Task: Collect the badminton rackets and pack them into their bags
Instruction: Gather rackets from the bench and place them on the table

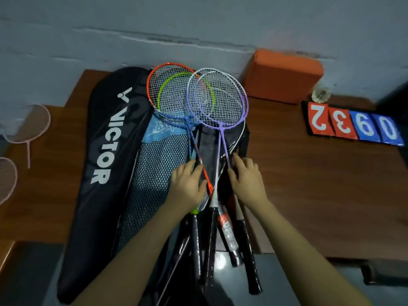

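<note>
Several rackets lie fanned on bags on a brown wooden table [309, 195]: an orange-framed racket [152, 78], a green-framed racket [162, 88], a white-framed racket [244, 89] and a purple-framed racket [221, 134]. Their black handles [248, 246] stick out over the front edge. Under them lie a blue mesh bag [154, 173] and a dark grey bag [209, 146]. A big black VICTOR bag [103, 151] lies to the left. My left hand [187, 184] rests flat on the orange and green shafts. My right hand [247, 180] touches the purple shaft with straight fingers.
Two pink rackets [31, 127] lie at the left edge. An orange block [282, 76] stands at the back against the wall. A flip scoreboard [353, 127] with red and blue numbers lies at the right, a shuttlecock [321, 94] behind it.
</note>
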Motion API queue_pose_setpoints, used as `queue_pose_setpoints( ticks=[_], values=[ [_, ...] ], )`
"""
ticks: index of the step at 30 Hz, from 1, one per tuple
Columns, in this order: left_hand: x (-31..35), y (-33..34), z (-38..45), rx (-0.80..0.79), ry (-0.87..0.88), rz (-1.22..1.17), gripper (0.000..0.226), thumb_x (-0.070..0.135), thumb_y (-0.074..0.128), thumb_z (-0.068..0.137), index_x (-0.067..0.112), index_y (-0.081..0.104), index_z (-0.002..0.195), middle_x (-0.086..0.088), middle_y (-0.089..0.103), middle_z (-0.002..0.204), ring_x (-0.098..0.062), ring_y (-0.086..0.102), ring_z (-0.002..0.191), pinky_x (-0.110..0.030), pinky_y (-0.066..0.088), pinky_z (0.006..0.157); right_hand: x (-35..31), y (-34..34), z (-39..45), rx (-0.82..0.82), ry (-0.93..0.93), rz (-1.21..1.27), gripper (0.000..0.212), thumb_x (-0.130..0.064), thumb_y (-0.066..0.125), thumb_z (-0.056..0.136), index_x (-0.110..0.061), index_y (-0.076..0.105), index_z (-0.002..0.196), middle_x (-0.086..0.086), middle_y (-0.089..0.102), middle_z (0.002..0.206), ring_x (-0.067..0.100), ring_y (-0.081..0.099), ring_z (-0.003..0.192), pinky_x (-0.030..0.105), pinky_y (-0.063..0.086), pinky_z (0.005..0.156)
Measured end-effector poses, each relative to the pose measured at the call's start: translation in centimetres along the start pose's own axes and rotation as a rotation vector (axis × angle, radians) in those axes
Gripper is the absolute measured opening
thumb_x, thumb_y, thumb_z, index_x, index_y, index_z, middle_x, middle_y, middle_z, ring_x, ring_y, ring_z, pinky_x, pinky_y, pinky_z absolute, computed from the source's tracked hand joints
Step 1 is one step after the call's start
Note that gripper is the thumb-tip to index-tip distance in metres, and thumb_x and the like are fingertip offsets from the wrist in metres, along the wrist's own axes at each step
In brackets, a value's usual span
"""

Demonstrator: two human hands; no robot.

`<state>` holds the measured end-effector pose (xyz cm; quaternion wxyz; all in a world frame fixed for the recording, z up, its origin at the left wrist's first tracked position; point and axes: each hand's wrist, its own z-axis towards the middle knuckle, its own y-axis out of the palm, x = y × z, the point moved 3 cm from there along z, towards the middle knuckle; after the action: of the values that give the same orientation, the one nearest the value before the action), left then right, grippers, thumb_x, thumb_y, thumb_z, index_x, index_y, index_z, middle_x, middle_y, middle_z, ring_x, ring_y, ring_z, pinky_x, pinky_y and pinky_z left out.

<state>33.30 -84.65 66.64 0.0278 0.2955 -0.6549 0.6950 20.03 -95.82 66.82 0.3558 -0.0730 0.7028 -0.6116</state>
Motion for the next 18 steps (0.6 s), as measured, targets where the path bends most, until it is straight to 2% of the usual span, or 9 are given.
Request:
queue_pose_setpoints(
  ticks=[4, 8, 10, 15, 18],
  values=[
    [4.8, -0.5, -2.5, 0.006, 0.002, 0.028, 0.064, 0.045, 0.026, 0.082, 0.008, 0.050, 0.128, -0.014, 0.047, 0.133, -0.033, 0.042, 0.121, -0.043, 0.029, 0.100, 2.7, -3.6, -5.0, 0.043, -0.053, 0.032, 0.044, -0.020, 0.049, 0.092, -0.010, 0.044, 0.135, 0.016, 0.052, 0.120, 0.038, 0.048, 0.106, 0.045, 0.043, 0.086],
    [11.5, 0.9, -7.5, 0.075, 0.080, 0.011, 0.045, 0.032, 0.043, 0.088, 0.008, 0.054, 0.124, -0.013, 0.052, 0.128, -0.034, 0.047, 0.117, -0.044, 0.034, 0.098, 8.2, -7.0, -12.7, 0.071, -0.035, 0.072, 0.046, -0.022, 0.046, 0.094, -0.010, 0.040, 0.138, 0.010, 0.049, 0.129, 0.029, 0.045, 0.115, 0.039, 0.043, 0.093],
    [15.5, 2.5, -10.6, 0.077, 0.108, -0.024, 0.044, 0.030, 0.044, 0.090, 0.010, 0.050, 0.128, -0.010, 0.047, 0.133, -0.030, 0.041, 0.124, -0.042, 0.028, 0.102, 12.0, -8.5, -17.5, 0.078, -0.002, 0.096, 0.045, -0.023, 0.045, 0.095, -0.011, 0.041, 0.138, 0.007, 0.050, 0.128, 0.025, 0.046, 0.116, 0.037, 0.044, 0.092],
    [24.8, 7.4, -17.1, -0.025, 0.189, -0.067, 0.042, 0.027, 0.044, 0.095, 0.015, 0.042, 0.136, -0.003, 0.037, 0.141, -0.021, 0.028, 0.132, -0.033, 0.017, 0.107, 22.0, -12.0, -29.0, 0.116, 0.139, 0.127, 0.038, -0.017, 0.049, 0.094, -0.007, 0.049, 0.130, 0.010, 0.057, 0.120, 0.028, 0.053, 0.111, 0.036, 0.045, 0.088],
    [28.9, 11.3, -19.9, -0.130, 0.182, -0.103, 0.042, 0.027, 0.044, 0.095, 0.014, 0.042, 0.135, -0.004, 0.038, 0.140, -0.021, 0.030, 0.130, -0.032, 0.018, 0.104, 27.6, -13.4, -35.3, 0.133, 0.294, 0.179, 0.035, -0.017, 0.048, 0.095, -0.008, 0.051, 0.128, 0.009, 0.057, 0.120, 0.026, 0.055, 0.107, 0.036, 0.046, 0.084]
  ],
)
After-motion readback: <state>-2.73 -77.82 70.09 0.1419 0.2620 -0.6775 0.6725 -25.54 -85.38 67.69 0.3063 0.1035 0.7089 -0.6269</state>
